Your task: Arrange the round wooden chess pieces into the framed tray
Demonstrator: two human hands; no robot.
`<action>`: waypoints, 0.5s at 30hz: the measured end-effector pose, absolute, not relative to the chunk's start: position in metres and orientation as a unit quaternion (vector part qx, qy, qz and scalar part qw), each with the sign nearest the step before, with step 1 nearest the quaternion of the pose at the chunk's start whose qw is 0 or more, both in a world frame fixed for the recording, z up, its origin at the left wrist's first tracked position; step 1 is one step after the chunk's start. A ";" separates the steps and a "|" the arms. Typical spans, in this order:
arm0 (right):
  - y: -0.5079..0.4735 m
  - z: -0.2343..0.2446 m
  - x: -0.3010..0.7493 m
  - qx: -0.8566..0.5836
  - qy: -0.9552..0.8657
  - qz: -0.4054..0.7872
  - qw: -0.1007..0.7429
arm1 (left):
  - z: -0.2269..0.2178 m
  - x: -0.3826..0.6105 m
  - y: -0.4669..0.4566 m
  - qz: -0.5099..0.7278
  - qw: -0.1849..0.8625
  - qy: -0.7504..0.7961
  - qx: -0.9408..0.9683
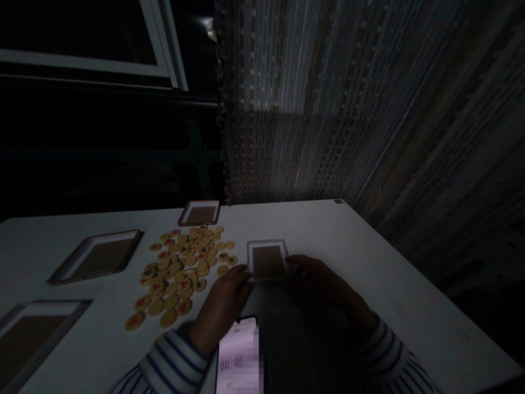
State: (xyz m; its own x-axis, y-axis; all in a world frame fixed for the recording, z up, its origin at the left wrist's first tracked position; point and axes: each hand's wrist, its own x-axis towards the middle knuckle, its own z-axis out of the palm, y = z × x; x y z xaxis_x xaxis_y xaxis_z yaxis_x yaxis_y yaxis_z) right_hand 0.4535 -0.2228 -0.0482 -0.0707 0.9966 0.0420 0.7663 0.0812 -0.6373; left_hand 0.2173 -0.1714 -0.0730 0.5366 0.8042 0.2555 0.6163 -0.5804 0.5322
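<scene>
A small shallow white-rimmed box with a brown bottom sits between my two hands on the white table. At its near left corner my left hand has its fingers and thumb on the rim. My right hand is on the right side, fingertips against the rim; its lower part fades into shadow. A loose heap of round wooden Chinese chess pieces lies left of the box, marked in red and black characters. Close below my left hand, a phone shows a timer on its lit screen.
Three more shallow boxes lie on the table: one at the back, one at the left, one at the near left. A string curtain hangs behind the table. The room is dim.
</scene>
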 end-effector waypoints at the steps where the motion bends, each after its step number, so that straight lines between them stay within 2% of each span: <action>1: -0.223 -0.048 0.453 -0.637 -0.693 0.233 0.245 | -0.073 0.217 -0.172 0.241 0.192 0.418 0.855; 15: -0.224 -0.040 0.448 -0.634 -0.704 0.207 0.243 | -0.075 0.218 -0.170 0.251 0.173 0.414 0.858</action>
